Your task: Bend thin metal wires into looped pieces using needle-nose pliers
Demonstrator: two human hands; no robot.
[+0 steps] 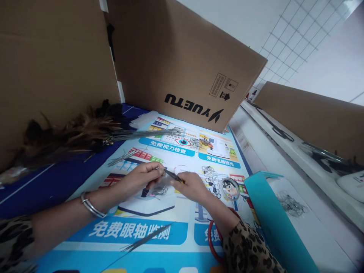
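Note:
My right hand point(195, 186) is closed around a pair of pliers point(172, 175) with dark, narrow jaws pointing left. Their tip meets the fingertips of my left hand point(150, 173), which pinches what looks like a thin wire; most of it is hidden by the fingers. Just below the left hand lies a small heap of bent wire pieces point(161, 190) on the printed sheet point(182, 206). Nearer to me rests a bundle of straight wires point(146, 239). Red handle loops point(212, 242), perhaps of scissors, show partly under my right forearm.
Long wires point(148, 133) and brown feathers point(71, 132) lie at the left. Small wire loops point(209, 171) sit beside a round clear dish point(230, 189). A teal box point(280, 223) with bent wires point(291, 204) stands right. Tall cardboard point(182, 57) closes off the back.

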